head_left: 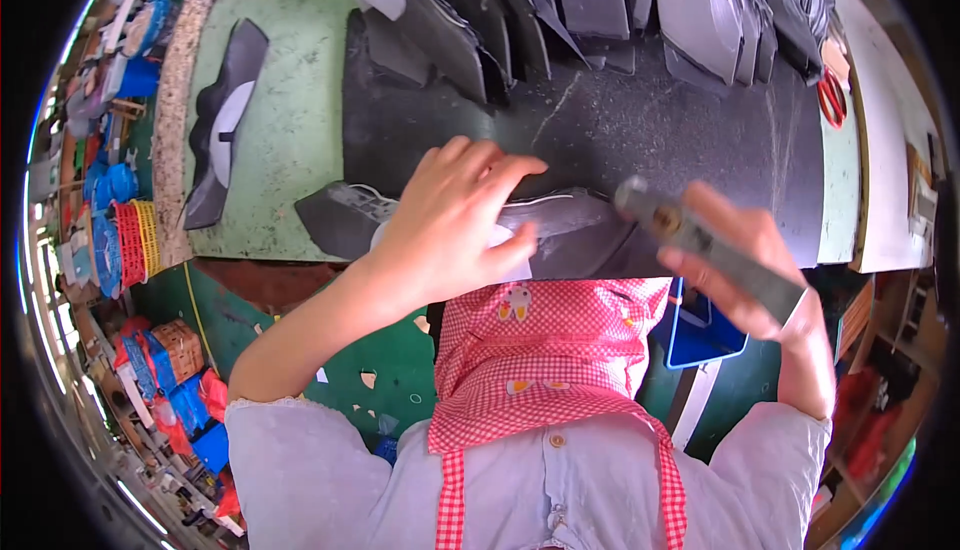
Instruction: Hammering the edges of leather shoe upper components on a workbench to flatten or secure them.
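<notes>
A dark grey shoe-upper piece with pale stitched edging lies flat near the front edge of the black work mat. Above it is my left hand, thumb and forefinger bent and parted with nothing in the gap; its other fingers are partly hidden. White material shows beneath that thumb. My right hand is wrapped round a grey metal hammer, slightly blurred, its rounded end towards the upper's right end. A pale lattice-patterned part of the upper shows left of my left wrist.
Stacks of dark shoe pieces and grey ones stand along the mat's far side. Another cut piece lies on the green tabletop at left. Red-handled scissors lie far right. A blue-rimmed container is below the table edge.
</notes>
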`<state>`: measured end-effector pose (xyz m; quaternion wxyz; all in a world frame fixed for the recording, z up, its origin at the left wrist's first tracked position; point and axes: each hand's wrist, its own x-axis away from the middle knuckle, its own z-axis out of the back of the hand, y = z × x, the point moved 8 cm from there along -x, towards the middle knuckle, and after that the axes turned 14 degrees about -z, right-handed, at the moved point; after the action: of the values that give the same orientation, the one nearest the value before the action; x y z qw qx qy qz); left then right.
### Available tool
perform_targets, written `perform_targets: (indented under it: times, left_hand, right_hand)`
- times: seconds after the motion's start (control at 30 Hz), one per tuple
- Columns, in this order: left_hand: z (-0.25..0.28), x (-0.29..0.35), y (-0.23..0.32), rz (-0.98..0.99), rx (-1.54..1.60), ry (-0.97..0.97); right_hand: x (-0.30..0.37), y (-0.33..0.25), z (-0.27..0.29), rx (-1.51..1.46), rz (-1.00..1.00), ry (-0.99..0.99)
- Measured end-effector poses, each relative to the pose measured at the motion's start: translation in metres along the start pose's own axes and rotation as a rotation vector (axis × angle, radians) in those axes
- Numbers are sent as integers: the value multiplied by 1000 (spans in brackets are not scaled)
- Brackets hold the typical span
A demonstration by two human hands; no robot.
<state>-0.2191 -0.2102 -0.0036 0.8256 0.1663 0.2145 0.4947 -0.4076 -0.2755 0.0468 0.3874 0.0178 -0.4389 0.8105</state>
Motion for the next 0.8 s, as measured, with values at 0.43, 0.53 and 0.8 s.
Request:
perform_targets:
  times: [0.43, 0.53, 0.8]
  left_hand:
    - [-41, -29, 17, -124, 147, 50]
    - [-38, -31, 12, -136, 206, 95]
    - [-33, -25, 9, -240, 146, 140]
  right_hand:
    - [28, 50, -54, -132, -255, -34]
    - [28, 48, -53, -58, -226, -35]
    - [18, 46, -46, -42, -174, -19]
